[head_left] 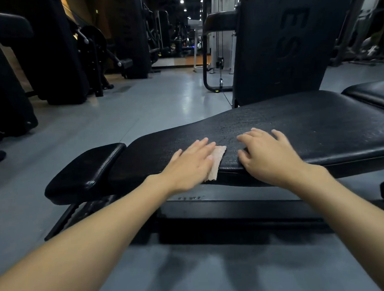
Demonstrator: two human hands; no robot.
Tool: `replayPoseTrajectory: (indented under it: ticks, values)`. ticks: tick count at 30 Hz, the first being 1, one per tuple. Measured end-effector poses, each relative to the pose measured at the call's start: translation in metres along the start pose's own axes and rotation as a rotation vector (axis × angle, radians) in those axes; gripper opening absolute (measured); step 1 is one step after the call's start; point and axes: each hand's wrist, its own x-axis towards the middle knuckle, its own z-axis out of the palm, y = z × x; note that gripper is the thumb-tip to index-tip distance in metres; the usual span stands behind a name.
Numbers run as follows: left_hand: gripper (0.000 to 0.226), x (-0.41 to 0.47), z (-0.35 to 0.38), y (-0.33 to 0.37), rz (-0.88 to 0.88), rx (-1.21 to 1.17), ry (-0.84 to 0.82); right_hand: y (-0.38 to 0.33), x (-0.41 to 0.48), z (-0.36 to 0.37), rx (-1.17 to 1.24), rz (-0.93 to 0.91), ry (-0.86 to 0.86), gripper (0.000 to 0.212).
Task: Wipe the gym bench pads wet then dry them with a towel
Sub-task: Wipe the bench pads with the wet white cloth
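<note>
At frame centre, the left hand (191, 162) presses a pink cloth (218, 159) with flat, straight fingers; the cloth droops over the near edge of the long bench pad (295, 118). Just beside it, the right hand (268, 155) rests spread-fingered on that edge. Bare pad runs on toward the right.

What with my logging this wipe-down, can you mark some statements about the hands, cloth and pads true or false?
1. The left hand presses the cloth flat on the long pad. True.
2. The right hand holds a second cloth. False: it rests bare on the long pad, fingers spread.
3. The cloth hangs over the long pad's near edge. True.
4. The cloth lies on the small pad. False: it lies on the long pad, and nothing lies on the small pad.
</note>
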Motion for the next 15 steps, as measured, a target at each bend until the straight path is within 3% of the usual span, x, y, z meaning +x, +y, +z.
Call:
replayPoseTrajectory:
  ticks: [4,8,15]
  values:
    - [0.04,-0.009,-0.015,-0.03,-0.192,-0.257,0.203,-0.06,0.027,0.02,0.062,-0.185,0.049,0.039]
    - [0.037,-0.01,-0.021,-0.045,-0.267,-0.359,0.25,-0.085,0.049,0.05,-0.076,-0.22,-0.112,0.045]
    - [0.033,0.016,-0.013,-0.016,-0.129,-0.254,0.175,-0.045,0.021,0.043,-0.204,-0.207,-0.02,0.059]
